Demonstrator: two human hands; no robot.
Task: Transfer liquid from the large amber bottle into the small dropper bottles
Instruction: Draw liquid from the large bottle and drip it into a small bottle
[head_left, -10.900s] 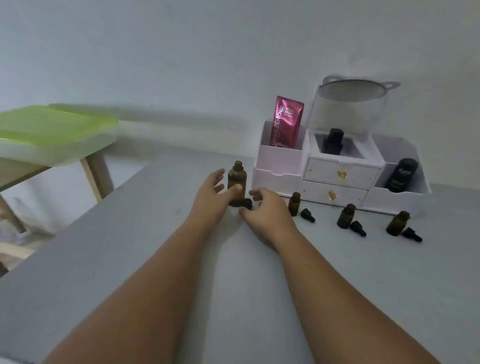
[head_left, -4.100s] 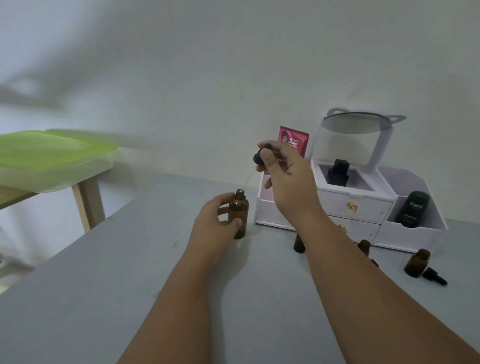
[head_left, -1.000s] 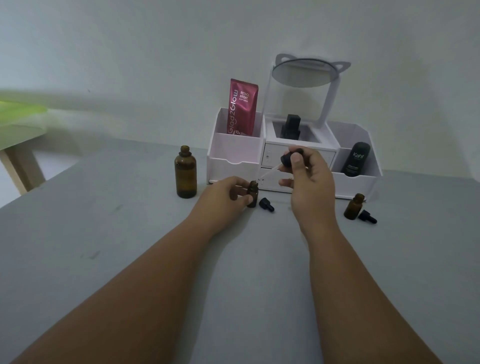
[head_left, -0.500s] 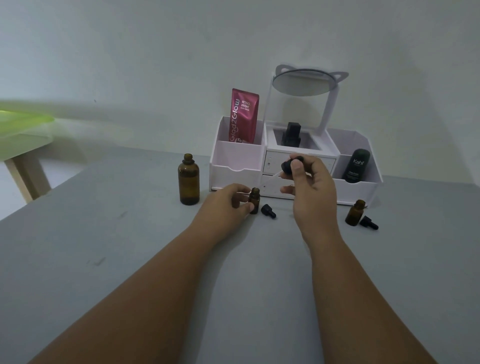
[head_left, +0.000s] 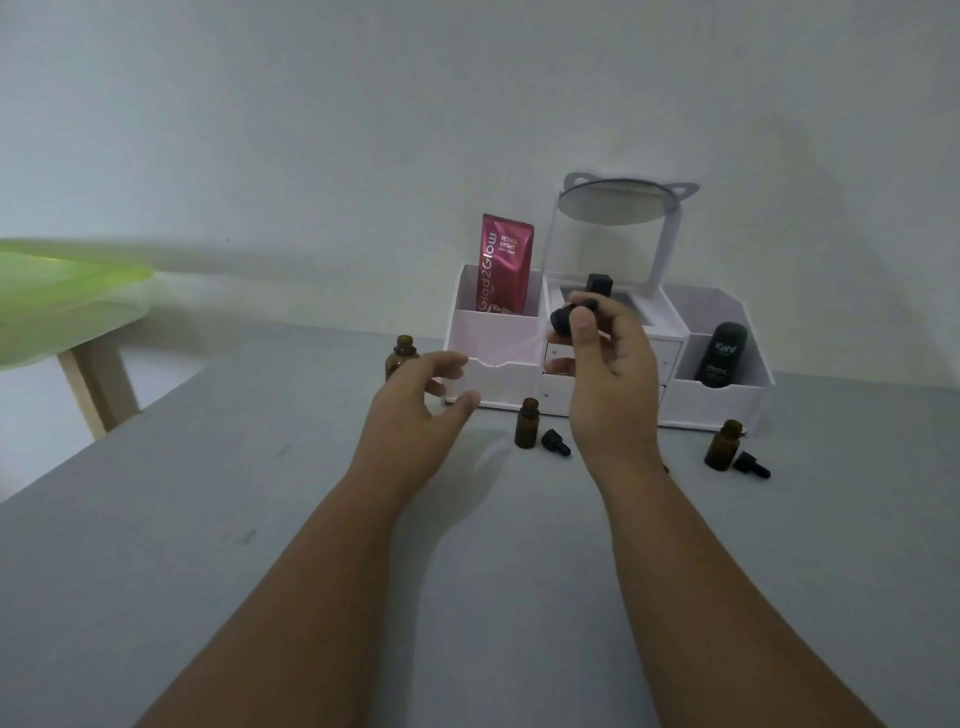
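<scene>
Large amber bottle (head_left: 400, 357) stands upright and uncapped on the grey table (head_left: 249, 519), far left of the row, just beside the left wall of the white organizer (head_left: 493, 338), with its long axis vertical and its mouth up. The left hand (head_left: 410, 415) is nearer: it hovers right in front of the bottle, fingers spread and relaxed, holding nothing, and its fingertips cover the bottle's lower right side; I cannot tell whether they touch. The right hand (head_left: 610, 374) is raised over the organizer front, thumb and fingers pinching the black bulb of a dropper (head_left: 563, 319). The faint clear tube slants down and left toward the big bottle's side; liquid inside is too faint to tell. A small bottle (head_left: 527, 431) stands open between the two hands, below them, with a loose cap (head_left: 555, 443) lying just beside it. A second small bottle (head_left: 722, 447) with its own cap (head_left: 751, 465) sits well off to the right. Likely next: the left hand steadies the big bottle while the tube tip travels left to its mouth.
</scene>
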